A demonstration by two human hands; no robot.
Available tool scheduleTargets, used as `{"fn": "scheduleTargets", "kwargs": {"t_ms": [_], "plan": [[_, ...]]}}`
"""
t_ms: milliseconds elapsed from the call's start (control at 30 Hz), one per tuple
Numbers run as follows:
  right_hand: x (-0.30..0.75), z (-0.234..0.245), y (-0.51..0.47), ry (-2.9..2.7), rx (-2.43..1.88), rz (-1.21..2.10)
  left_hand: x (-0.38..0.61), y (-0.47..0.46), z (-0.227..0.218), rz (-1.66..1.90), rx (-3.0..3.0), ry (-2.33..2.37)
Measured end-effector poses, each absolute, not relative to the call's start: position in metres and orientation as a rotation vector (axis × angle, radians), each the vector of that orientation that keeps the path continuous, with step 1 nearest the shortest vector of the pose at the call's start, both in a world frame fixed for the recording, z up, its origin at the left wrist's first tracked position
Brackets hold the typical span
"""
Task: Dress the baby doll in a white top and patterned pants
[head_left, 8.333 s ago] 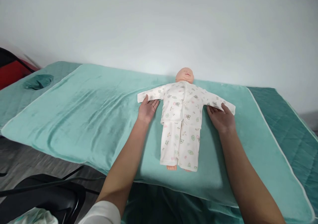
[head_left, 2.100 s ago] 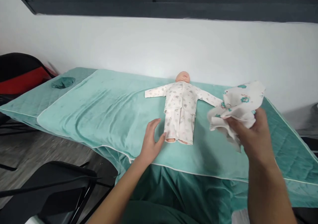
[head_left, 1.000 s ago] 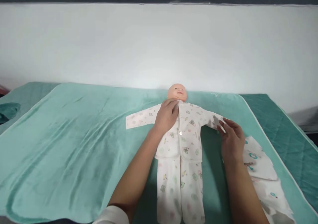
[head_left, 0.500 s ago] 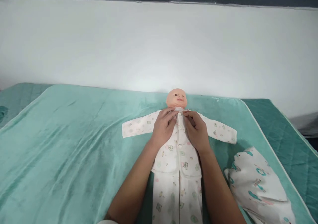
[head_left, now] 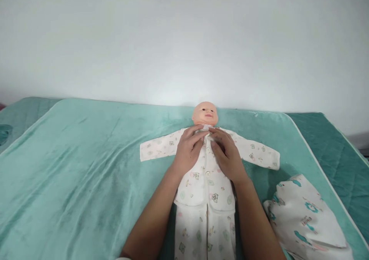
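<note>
A baby doll lies face up in a white printed baby shirt with buttons down the front. Matching trousers extend below the shirt's hem. At the collar, my left hand has its fingertips closed on the shirt's front edge, beside the top button. Opposite it, my right hand grips the other front edge near that same button, its thumb a little lower. My fingers partly cover the button. Both sleeves stretch out to the sides.
A teal blanket with soft creases lies under the doll. To the right sits a bundled white cloth with a turquoise print. Darker quilted bedding shows past the blanket's edge, and a white wall rises behind.
My right hand's fingers have shifted inward toward the top button, with the thumb lower and more apart. My left hand stays at the collar. The view has tipped slightly downward.
</note>
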State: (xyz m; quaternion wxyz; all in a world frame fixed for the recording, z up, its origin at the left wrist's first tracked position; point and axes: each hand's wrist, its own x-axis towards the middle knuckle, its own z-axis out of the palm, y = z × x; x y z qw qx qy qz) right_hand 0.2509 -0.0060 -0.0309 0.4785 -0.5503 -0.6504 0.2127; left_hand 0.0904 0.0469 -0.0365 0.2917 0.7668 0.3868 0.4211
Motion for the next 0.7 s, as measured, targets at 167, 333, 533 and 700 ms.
{"fn": "scheduleTargets", "kwargs": {"t_ms": [167,333,533,700], "plan": [[0.2512,-0.0328,-0.0063,-1.589,-1.346,0.558,0.0896,0.0465,-0.0374,1.102,2.083,1.011],[0.2498,-0.0309,-0.0047,-1.557,-1.349,0.522,0.0891,0.0457,-0.0372,1.099,2.100,1.001],[0.2479,-0.0298,-0.0041,-1.490,-1.342,0.522,0.0883,0.0447,-0.0344,1.087,2.121,0.991],[0.2481,-0.0295,-0.0045,-1.483,-1.326,0.505,0.0884,0.0445,-0.0337,1.064,2.138,1.002]]}}
